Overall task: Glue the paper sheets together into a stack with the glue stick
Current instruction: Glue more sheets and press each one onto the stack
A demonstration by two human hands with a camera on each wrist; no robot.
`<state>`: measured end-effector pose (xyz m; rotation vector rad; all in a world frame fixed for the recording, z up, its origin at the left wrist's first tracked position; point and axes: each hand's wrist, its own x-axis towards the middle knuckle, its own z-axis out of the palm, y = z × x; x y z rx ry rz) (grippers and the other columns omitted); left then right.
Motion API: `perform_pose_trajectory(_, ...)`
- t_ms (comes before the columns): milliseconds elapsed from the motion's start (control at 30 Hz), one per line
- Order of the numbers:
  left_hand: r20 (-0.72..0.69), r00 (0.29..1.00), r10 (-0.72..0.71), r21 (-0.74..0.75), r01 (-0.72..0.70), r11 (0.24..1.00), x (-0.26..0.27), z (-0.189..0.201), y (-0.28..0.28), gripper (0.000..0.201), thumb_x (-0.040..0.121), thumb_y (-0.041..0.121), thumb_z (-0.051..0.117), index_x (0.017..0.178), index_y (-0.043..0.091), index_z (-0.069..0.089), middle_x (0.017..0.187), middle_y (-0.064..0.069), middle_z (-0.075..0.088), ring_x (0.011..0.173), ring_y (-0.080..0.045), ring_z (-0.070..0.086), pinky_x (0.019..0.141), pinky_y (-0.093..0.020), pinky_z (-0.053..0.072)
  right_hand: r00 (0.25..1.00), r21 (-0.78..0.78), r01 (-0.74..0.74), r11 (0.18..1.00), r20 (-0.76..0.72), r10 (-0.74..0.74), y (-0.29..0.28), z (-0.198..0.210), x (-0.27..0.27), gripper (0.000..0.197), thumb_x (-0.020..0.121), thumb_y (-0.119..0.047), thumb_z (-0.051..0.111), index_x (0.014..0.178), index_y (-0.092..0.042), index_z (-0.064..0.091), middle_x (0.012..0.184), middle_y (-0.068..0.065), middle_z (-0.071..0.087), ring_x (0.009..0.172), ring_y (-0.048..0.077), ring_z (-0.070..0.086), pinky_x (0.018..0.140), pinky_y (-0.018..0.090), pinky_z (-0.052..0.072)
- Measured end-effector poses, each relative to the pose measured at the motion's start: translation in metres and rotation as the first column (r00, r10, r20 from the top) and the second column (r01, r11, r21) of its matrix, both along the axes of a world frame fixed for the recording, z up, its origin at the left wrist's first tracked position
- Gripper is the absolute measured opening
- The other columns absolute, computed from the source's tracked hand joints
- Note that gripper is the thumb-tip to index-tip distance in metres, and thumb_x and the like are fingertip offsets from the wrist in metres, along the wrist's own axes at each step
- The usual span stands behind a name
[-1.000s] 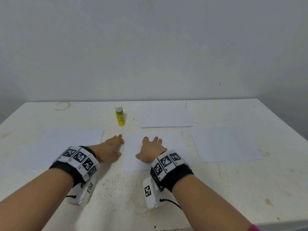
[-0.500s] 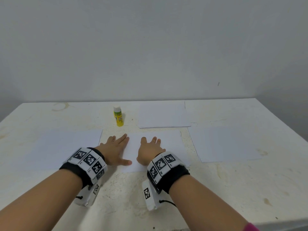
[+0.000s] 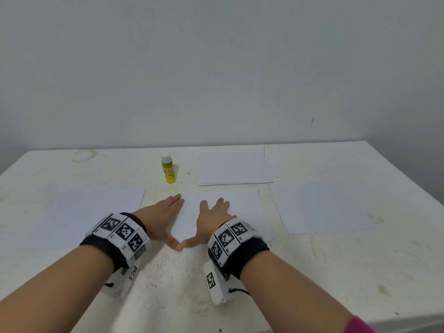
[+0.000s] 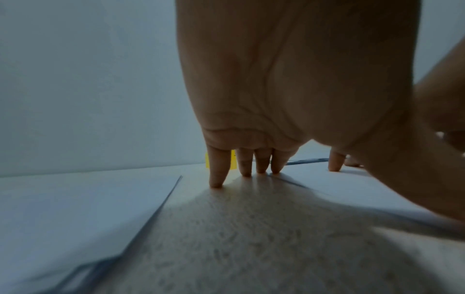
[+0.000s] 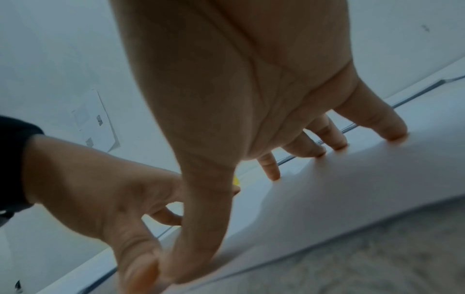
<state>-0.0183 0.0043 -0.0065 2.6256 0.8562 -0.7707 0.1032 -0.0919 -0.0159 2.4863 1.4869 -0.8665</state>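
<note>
Since a second ago: our left hand (image 3: 160, 216) has slid right, off the bare table and onto the middle sheet (image 3: 242, 207); both thumbs have swung inward until their tips touch at the sheet's near edge.
Step in hand: we judge we are squaring and flattening the middle sheet as the base of the stack.
Doing it well: we should press evenly with flat fingers and keep the sheet from bowing, then free one hand for the glue.
Left fingers: (image 4: 217, 173) straight and close together, tips down at the sheet's left edge; whether all of them rest on paper we cannot quite tell.
Right hand: (image 3: 212, 218) fingers (image 5: 392, 129) spread, tips pressing the paper, holding nothing.
Glue stick: (image 3: 168, 170) upright and capped, beyond our left hand, untouched.
Other sheets: left sheet (image 3: 79, 212), far sheet (image 3: 234, 168) and right sheet (image 3: 331, 207) lie apart on the table (image 3: 336, 272).
</note>
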Motion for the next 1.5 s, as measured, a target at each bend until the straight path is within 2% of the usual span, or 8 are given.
perform_pose_trajectory(133,0.116,0.992,0.041,-0.17,-0.02,0.985,-0.008,0.004,0.007,0.162,0.026,0.097,0.046,0.15,0.016,-0.019,0.155,0.006,-0.029,0.147,-0.012,-0.01,0.117,-0.027,0.005,1.0,-0.014,0.011,1.0,-0.003,-0.011,0.003,0.003,0.001,0.118,0.064,-0.056,0.081,0.147,-0.015,0.008,0.154,0.028,-0.004,0.143,0.041,0.0,0.109,0.06,0.028)
perform_pose_trajectory(300,0.244,0.963,0.11,-0.245,-0.048,0.968,-0.017,0.002,0.006,0.163,0.023,0.093,0.059,0.148,0.024,-0.02,0.148,0.012,-0.04,0.146,-0.018,-0.001,0.116,-0.035,0.02,1.0,-0.023,-0.002,1.0,0.012,0.002,0.004,0.01,0.001,0.099,0.075,-0.054,0.073,0.144,-0.014,0.015,0.151,0.028,0.016,0.14,0.04,0.013,0.105,0.054,0.036)
perform_pose_trajectory(467,0.2,0.967,0.159,-0.199,-0.119,0.973,-0.01,0.002,-0.001,0.163,0.032,0.095,0.055,0.146,0.012,-0.027,0.152,0.001,-0.036,0.146,-0.016,-0.014,0.118,-0.03,0.007,0.995,0.039,-0.093,0.995,0.043,0.091,-0.005,0.025,0.009,0.065,0.095,-0.042,0.053,0.143,-0.01,0.023,0.138,0.019,0.042,0.133,0.034,0.028,0.105,0.04,0.031)
perform_pose_trajectory(567,0.178,0.967,0.184,-0.176,-0.153,0.972,-0.006,-0.001,-0.006,0.134,0.072,0.058,0.073,0.145,0.007,-0.027,0.154,-0.006,-0.031,0.147,-0.019,-0.014,0.12,-0.032,0.005,0.994,0.038,-0.1,0.994,0.042,0.098,-0.008,0.025,0.009,0.055,0.098,-0.029,0.047,0.144,-0.01,0.022,0.142,0.018,0.038,0.136,0.034,0.025,0.108,0.041,0.028)
perform_pose_trajectory(667,0.166,0.963,0.214,-0.184,-0.183,0.966,-0.004,0.001,-0.008,0.124,0.08,0.044,0.073,0.146,0.007,-0.025,0.156,-0.007,-0.027,0.147,-0.02,-0.01,0.12,-0.032,0.006,0.995,0.018,-0.094,0.995,0.029,0.094,-0.01,0.025,0.008,0.054,0.098,-0.017,0.044,0.146,-0.01,0.019,0.147,0.019,0.031,0.141,0.036,0.016,0.113,0.045,0.023)
perform_pose_trajectory(1033,0.131,0.964,0.232,-0.204,-0.203,0.958,-0.002,-0.006,-0.004,0.126,0.079,0.04,0.076,0.146,0.01,-0.026,0.156,-0.004,-0.026,0.147,-0.022,-0.005,0.12,-0.041,0.008,0.996,-0.013,-0.087,0.996,-0.028,0.087,-0.011,0.031,0.013,0.055,0.095,-0.005,0.034,0.147,-0.012,0.02,0.151,0.024,0.024,0.143,0.035,0.011,0.112,0.046,0.021)
perform_pose_trajectory(1267,0.124,0.968,0.216,-0.193,-0.19,0.963,-0.001,-0.014,-0.004,0.125,0.079,0.057,0.067,0.145,0.01,-0.028,0.155,-0.004,-0.029,0.147,-0.024,-0.008,0.119,-0.047,0.0,0.997,-0.012,-0.053,0.998,-0.061,0.053,-0.006,0.026,0.014,0.051,0.096,-0.014,0.038,0.145,-0.013,0.023,0.148,0.022,0.025,0.138,0.036,0.02,0.106,0.047,0.033)
perform_pose_trajectory(1500,0.105,0.982,0.155,-0.136,-0.14,0.981,-0.003,-0.016,-0.005,0.133,0.075,0.06,0.069,0.143,0.008,-0.033,0.153,-0.005,-0.035,0.147,-0.025,-0.013,0.12,-0.048,0.003,0.997,-0.006,-0.075,0.997,-0.024,0.075,-0.009,0.024,0.015,0.054,0.096,-0.009,0.035,0.148,-0.013,0.019,0.151,0.022,0.023,0.143,0.034,0.012,0.112,0.045,0.023)
